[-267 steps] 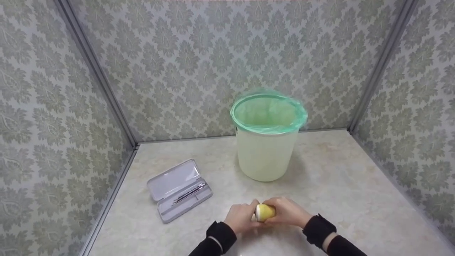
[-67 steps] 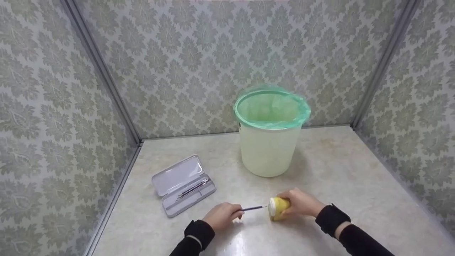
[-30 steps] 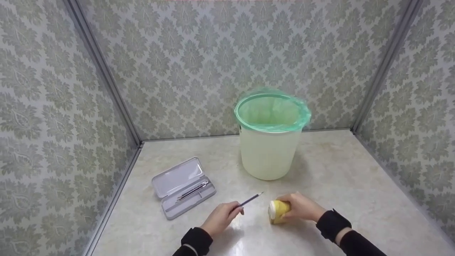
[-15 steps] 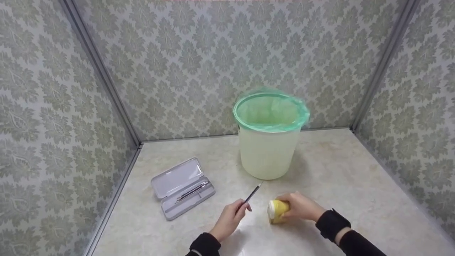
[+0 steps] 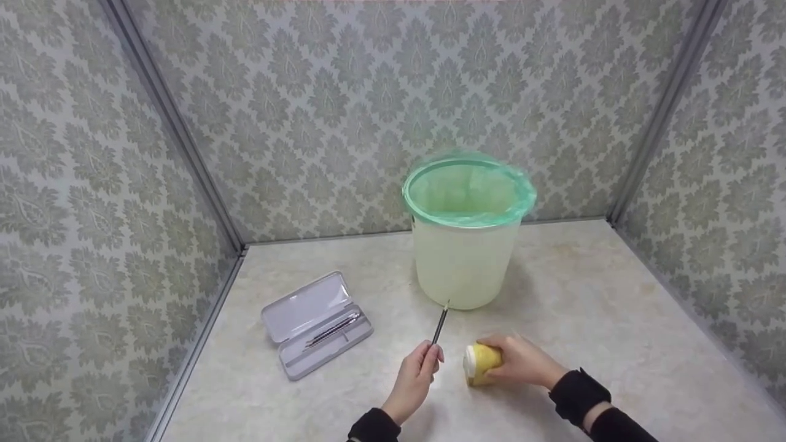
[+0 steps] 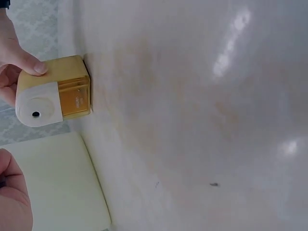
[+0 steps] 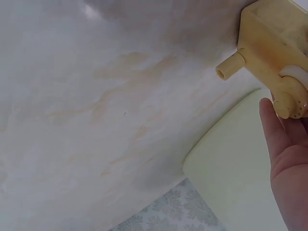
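Note:
Between the thumb and curled fingers of my left hand (image 5: 414,377) a dark pencil (image 5: 440,324) is pinched, its bare sharpened tip pointing away toward the bin. To its right, my right hand (image 5: 527,362) grips a yellow crank pencil sharpener (image 5: 485,364) from behind and above, low at the tabletop. The left wrist view shows the sharpener's white front (image 6: 45,103) with its dark round hole and an amber shavings drawer (image 6: 74,98). In the right wrist view, the crank (image 7: 291,98) sits by my right fingers (image 7: 274,125). The pencil is apart from the sharpener.
An open grey pencil case (image 5: 304,310) with several pencils (image 5: 331,331) lies on the left. Behind the hands stands a pale bin (image 5: 460,264) with a green liner (image 5: 470,220) over its rim. Small dark specks (image 6: 214,184) dot the table. Patterned walls enclose it.
Earlier both hands were at the sharpener; then the pencil came away from its front. Since then my left hand has turned the pencil from pointing right to pointing forward. The right hand stays on the sharpener.

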`<state>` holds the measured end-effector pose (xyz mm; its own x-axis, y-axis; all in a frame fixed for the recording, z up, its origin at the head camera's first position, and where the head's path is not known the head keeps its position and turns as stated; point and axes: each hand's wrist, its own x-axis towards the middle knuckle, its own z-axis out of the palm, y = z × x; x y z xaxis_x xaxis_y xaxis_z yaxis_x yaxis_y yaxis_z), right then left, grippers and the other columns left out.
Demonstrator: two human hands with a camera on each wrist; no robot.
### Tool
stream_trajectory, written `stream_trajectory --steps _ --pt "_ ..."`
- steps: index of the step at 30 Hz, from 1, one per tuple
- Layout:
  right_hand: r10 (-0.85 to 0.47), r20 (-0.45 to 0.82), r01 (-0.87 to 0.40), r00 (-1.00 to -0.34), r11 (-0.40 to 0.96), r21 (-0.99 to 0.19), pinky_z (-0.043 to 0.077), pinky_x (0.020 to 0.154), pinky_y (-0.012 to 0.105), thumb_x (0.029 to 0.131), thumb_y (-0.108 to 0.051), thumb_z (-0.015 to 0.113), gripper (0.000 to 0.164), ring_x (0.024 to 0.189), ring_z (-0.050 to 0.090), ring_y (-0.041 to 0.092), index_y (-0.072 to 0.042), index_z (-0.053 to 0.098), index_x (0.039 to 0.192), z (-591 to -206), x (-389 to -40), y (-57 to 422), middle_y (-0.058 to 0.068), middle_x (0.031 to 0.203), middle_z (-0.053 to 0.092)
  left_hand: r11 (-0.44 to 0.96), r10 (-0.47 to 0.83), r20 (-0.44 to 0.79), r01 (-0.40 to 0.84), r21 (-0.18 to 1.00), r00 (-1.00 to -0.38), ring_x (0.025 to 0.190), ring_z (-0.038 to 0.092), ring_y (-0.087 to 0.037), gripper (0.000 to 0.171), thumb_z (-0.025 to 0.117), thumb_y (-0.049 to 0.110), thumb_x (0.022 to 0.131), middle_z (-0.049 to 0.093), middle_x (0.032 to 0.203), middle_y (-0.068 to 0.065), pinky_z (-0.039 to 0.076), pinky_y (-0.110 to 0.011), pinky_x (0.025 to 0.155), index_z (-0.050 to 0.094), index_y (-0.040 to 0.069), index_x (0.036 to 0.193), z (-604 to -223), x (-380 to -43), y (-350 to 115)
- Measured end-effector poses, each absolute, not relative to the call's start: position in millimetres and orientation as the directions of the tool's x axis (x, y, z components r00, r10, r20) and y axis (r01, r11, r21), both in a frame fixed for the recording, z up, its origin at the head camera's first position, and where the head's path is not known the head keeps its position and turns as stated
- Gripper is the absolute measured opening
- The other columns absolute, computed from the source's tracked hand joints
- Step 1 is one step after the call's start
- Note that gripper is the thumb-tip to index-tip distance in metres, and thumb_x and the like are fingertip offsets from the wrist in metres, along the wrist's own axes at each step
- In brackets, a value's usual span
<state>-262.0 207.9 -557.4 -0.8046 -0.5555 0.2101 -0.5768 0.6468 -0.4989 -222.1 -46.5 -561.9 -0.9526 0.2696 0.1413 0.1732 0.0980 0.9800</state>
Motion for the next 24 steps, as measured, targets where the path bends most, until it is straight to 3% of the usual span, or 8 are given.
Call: stream_trajectory --steps 4,10,16,20,24 --pt "-0.524 0.226 -0.553 -0.821 0.632 -0.543 0.056 0.097 0.048 0.073 -0.021 0.092 0.064 0.109 0.071 0.033 0.005 0.068 0.126 -561.3 -259.4 207.4 0.018 0.122 0.074 0.048 0.267 0.113 0.13 0.99 -0.957 0.057 0.032 -0.002 0.032 0.042 0.019 0.111 0.038 0.068 0.007 0.03 -0.015 0.053 0.056 -0.008 0.101 -559.5 -221.3 -42.2" --pt "-0.473 0.209 -0.487 -0.856 0.601 -0.633 0.05 0.105 0.052 0.075 -0.031 0.091 0.073 0.121 0.066 0.039 0.006 0.064 0.132 -562.2 -254.2 207.2 0.021 0.131 0.07 0.026 0.264 0.086 0.096 0.995 -0.961 0.057 0.032 -0.004 0.032 0.042 0.02 0.111 0.039 0.069 0.007 0.03 -0.016 0.053 0.056 -0.007 0.102 -557.4 -220.4 -40.0" --pt "-0.385 0.235 -0.432 -0.893 0.581 -0.689 0.05 0.105 0.053 0.084 -0.027 0.084 0.059 0.124 0.066 0.037 0.001 0.065 0.132 -545.2 -247.0 200.7 0.017 0.131 0.072 0.028 0.258 0.092 0.103 0.994 -0.962 0.058 0.033 -0.004 0.033 0.04 0.02 0.111 0.039 0.07 0.007 0.031 -0.016 0.052 0.055 -0.008 0.103 -558.0 -221.5 -37.8" --pt "-0.214 0.247 -0.321 -0.945 0.462 -0.827 0.056 0.101 0.045 0.088 -0.023 0.081 0.045 0.118 0.071 0.034 0.001 0.071 0.125 -529.0 -239.6 183.5 0.016 0.122 0.075 0.026 0.254 0.102 0.112 0.993 -0.962 0.057 0.033 -0.004 0.034 0.041 0.021 0.111 0.039 0.069 0.006 0.03 -0.016 0.052 0.055 -0.01 0.104 -557.9 -221.8 -36.1" --pt "-0.038 0.181 -0.184 -0.983 0.293 -0.938 0.059 0.092 0.024 0.089 -0.017 0.08 0.034 0.105 0.077 0.017 -0.001 0.075 0.118 -512.3 -232.5 163.7 0.016 0.116 0.077 0.027 0.254 0.103 0.114 0.993 -0.962 0.056 0.033 -0.004 0.033 0.042 0.02 0.111 0.039 0.069 0.007 0.03 -0.017 0.052 0.056 -0.009 0.103 -556.0 -221.2 -34.3"
